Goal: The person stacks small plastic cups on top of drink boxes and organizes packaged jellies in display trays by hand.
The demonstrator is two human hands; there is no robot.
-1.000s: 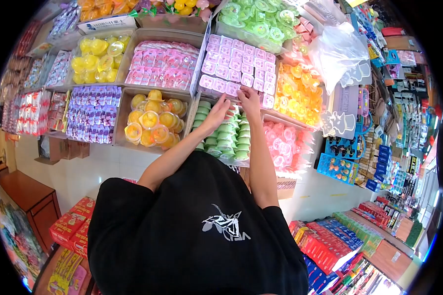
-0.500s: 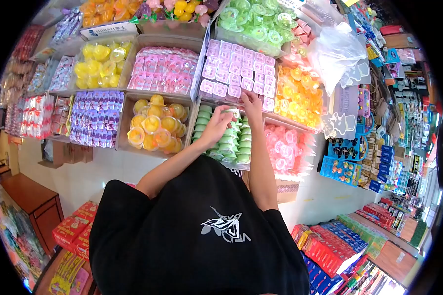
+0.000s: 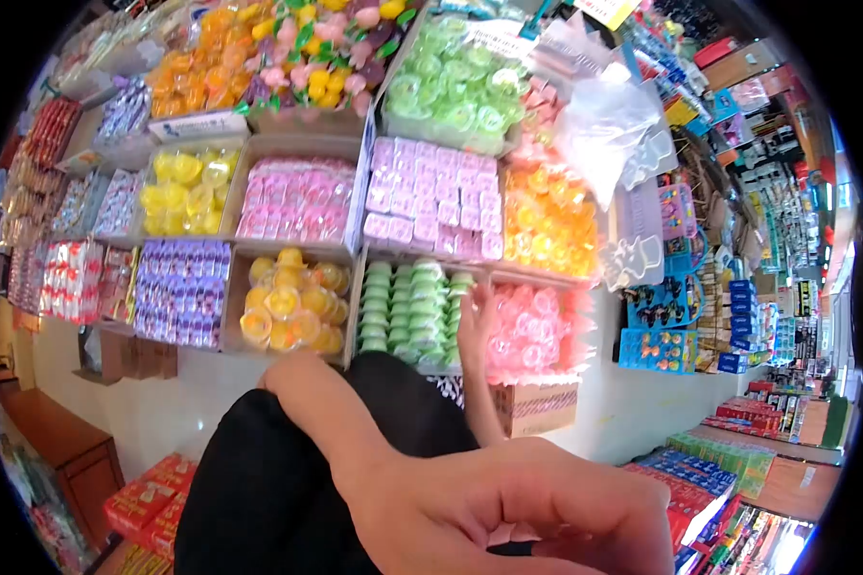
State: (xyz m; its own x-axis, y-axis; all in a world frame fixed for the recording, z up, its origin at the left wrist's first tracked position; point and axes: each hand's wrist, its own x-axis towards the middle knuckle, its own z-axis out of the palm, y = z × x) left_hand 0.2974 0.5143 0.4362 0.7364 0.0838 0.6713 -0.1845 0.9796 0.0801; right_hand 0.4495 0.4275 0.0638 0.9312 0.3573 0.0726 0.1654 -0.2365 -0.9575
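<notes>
My left hand (image 3: 537,503) is large and close to the camera at the bottom. Its fingers are curled inward, and whatever they might hold is hidden. My right hand (image 3: 472,331) is at the right end of the box of green lidded cups (image 3: 414,311), which stand in stacked columns. It covers part of the rightmost column, and its fingers are blurred, so I cannot tell whether they grip a cup. Right beside it lie pink packaged cups (image 3: 527,331). Behind the green cups sits a box of small lilac square packs (image 3: 431,192).
Round yellow-orange cups (image 3: 297,302) stand left of the green ones, with purple sachets (image 3: 182,292) farther left. Orange packs (image 3: 549,220) and a clear plastic bag (image 3: 604,129) are at the right. A cardboard box (image 3: 537,407) stands below the display. Red boxes (image 3: 149,498) are lower left.
My left hand has left the green cups and come up close to the camera. My right hand has drawn back from the lilac packs to the green cups. The view has shifted.
</notes>
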